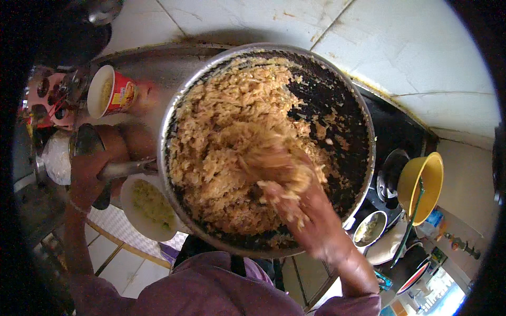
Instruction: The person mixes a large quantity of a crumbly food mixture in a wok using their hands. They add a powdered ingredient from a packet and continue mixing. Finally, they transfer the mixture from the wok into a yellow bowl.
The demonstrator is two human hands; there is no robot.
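A large round metal pan (pixel 359 118) with a dark inner surface stands before me, holding a moist, shredded light-brown food mixture (pixel 237 102) heaped mostly to the left and middle. My right hand (pixel 300 197) is in the mixture near the pan's centre, its fingers blurred by motion and coated with shreds; whether they close on any of it I cannot tell. At the left, my left hand (pixel 89 170) grips the pan's metal handle (pixel 122 170). Just below that handle, a white bowl (pixel 128 211) holds chopped pale-green food (pixel 152 203).
Up left stands a red and white paper cup (pixel 125 94) with grainy contents. On the right are a yellow plastic bowl (pixel 429 189) with a green-handled utensil (pixel 411 225), a small white bowl (pixel 383 221) and a stove burner (pixel 389 177). A tiled wall (pixel 395 51) rises behind the pan.
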